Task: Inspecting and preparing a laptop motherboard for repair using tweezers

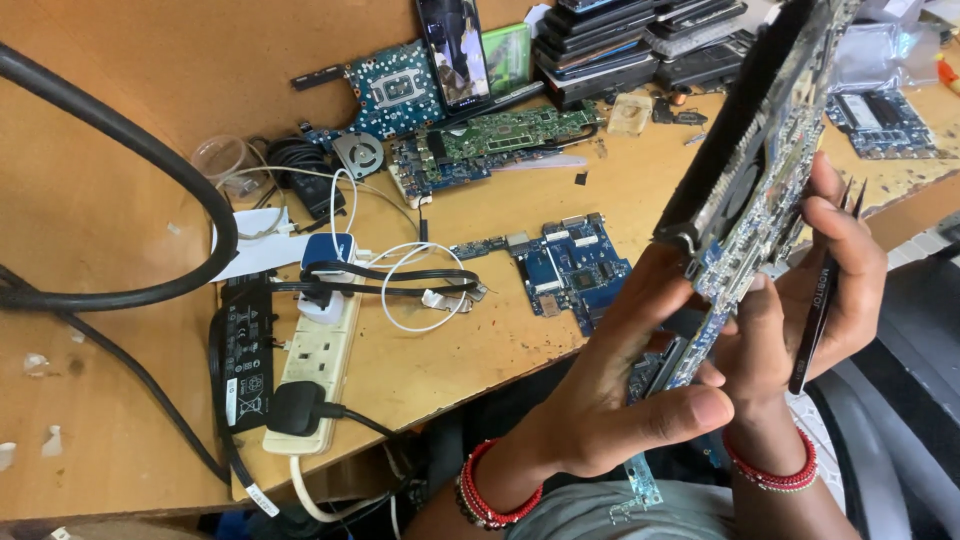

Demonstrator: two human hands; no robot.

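Head view: my left hand (620,400) grips the tilted laptop board (760,170) from below. My right hand (810,300), at 3 o'clock, pinches black tweezers (822,300) against it.

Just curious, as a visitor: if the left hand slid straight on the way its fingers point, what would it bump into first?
Probably the right hand: the left hand points right along the held circuit board, though depth is unclear.

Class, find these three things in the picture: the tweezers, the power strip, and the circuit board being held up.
tweezers (822,300), head view, middle of the black shaft
power strip (318,362), head view, bare white top
circuit board (760,170), head view, its raised middle
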